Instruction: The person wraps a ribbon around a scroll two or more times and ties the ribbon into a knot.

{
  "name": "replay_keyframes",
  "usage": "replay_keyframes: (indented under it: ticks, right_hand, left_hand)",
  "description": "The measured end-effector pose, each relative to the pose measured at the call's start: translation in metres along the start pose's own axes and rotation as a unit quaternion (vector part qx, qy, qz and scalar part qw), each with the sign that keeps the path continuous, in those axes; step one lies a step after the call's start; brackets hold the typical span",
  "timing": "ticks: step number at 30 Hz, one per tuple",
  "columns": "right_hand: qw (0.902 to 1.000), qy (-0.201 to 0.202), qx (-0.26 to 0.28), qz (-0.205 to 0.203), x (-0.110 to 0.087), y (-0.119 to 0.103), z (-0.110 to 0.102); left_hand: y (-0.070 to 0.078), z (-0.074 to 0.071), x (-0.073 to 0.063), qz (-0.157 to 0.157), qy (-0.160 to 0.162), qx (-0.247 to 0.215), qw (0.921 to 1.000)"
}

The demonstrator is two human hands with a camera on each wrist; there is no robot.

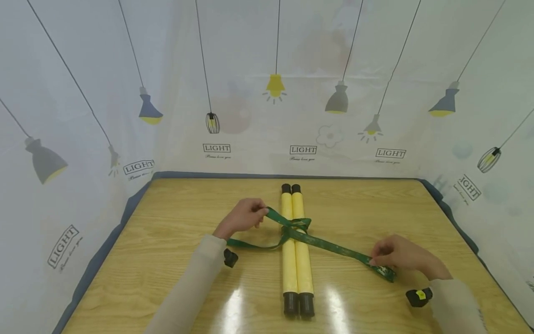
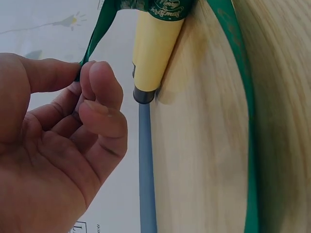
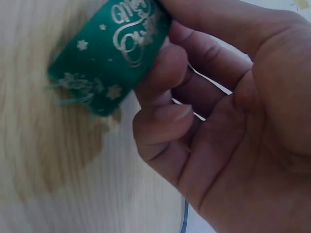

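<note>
Two yellow tubes [image 1: 289,264] with black end caps lie side by side on the wooden table, pointing away from me. A green ribbon [image 1: 329,246] with pale printed lettering crosses around their middle, with a loop on top. My left hand [image 1: 243,215] pinches one part of the ribbon between thumb and forefinger, left of the tubes and raised over the table. To the right, my right hand [image 1: 400,254] pinches the other length near its frayed end, which shows in the right wrist view. Another ribbon length [image 2: 249,111] trails left, passing behind my left forearm.
The wooden table [image 1: 175,204] has a blue-grey edge along its back and sides. Behind it hangs a white backdrop [image 1: 250,162] printed with lamps and the word LIGHT. A black wrist camera [image 1: 418,297] sits by the right sleeve, another [image 1: 230,258] by the left.
</note>
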State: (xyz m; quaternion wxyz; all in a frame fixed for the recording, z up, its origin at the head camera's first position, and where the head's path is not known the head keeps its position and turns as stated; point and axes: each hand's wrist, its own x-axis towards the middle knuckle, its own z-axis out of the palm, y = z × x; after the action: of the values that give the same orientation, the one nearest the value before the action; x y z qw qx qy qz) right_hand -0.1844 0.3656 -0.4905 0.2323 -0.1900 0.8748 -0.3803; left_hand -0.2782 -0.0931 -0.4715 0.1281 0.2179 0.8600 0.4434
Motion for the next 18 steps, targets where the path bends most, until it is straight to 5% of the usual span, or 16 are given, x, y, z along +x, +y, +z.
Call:
replay_keyframes:
  ticks: [11, 18]
  right_hand:
    - [0.9994, -0.013, 0.014, 0.030, -0.010, 0.005, 0.000]
    - [0.9923, 0.066, -0.078, 0.070, -0.004, -0.011, 0.001]
  left_hand:
    - [-0.016, 0.006, 0.004, -0.038, 0.007, -0.028, 0.9989]
    - [-0.008, 0.009, 0.001, -0.049, 0.039, 0.014, 0.9979]
